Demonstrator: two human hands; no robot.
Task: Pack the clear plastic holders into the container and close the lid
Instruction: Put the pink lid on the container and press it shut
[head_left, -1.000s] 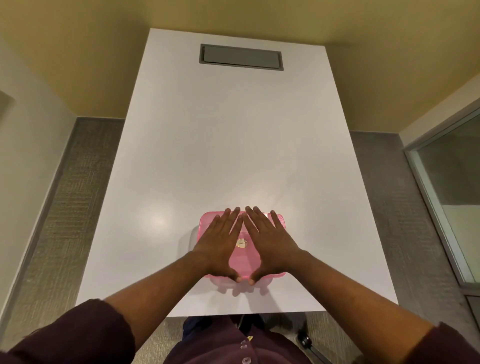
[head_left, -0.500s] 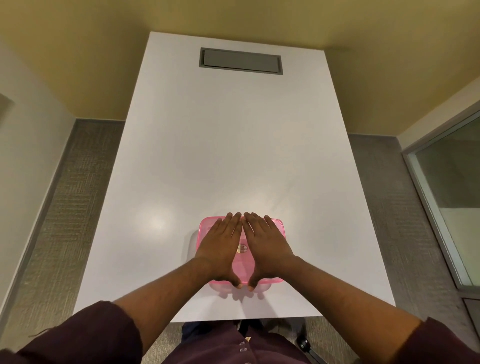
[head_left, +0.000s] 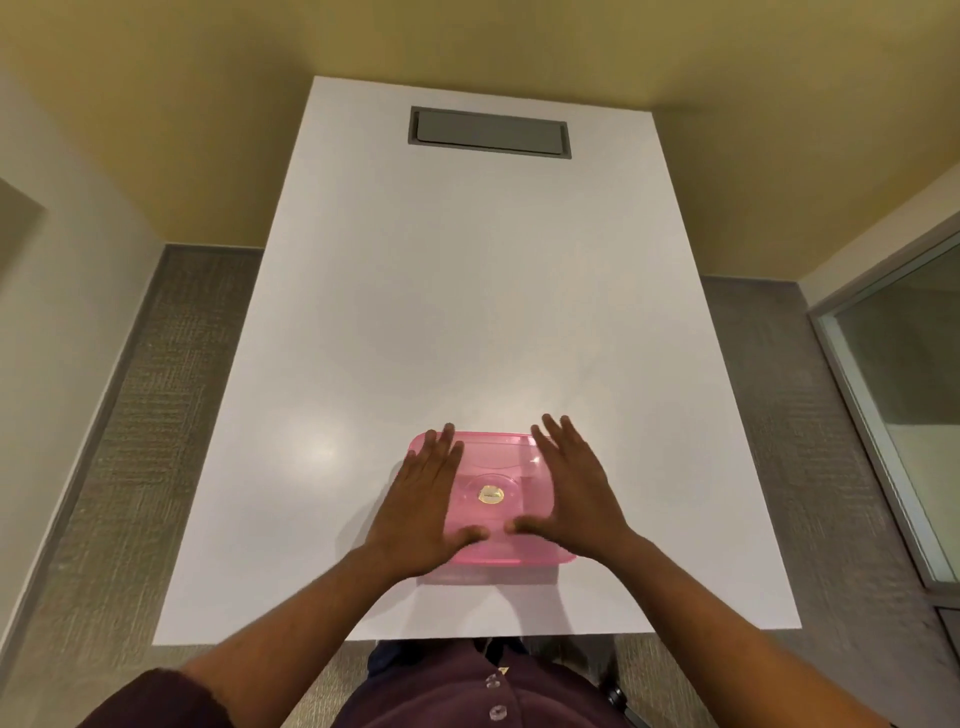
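A pink translucent container (head_left: 491, 467) with its lid on sits on the white table (head_left: 467, 312) near the front edge. A small gold sticker (head_left: 491, 494) marks the lid's middle. My left hand (head_left: 423, 499) lies flat over the lid's left side, fingers spread. My right hand (head_left: 574, 488) lies flat over the right side, fingers spread. The thumbs point toward each other along the lid's near edge. Neither hand grips anything. The clear plastic holders are not visible; the container's inside cannot be made out.
A grey rectangular hatch (head_left: 490, 132) is set into the table's far end. Grey carpet (head_left: 156, 415) lies on both sides of the table. A glass partition (head_left: 904, 405) stands at the right.
Both hands have slid apart from the lid's middle to its left and right sides, uncovering the gold sticker. The container has stayed in place.
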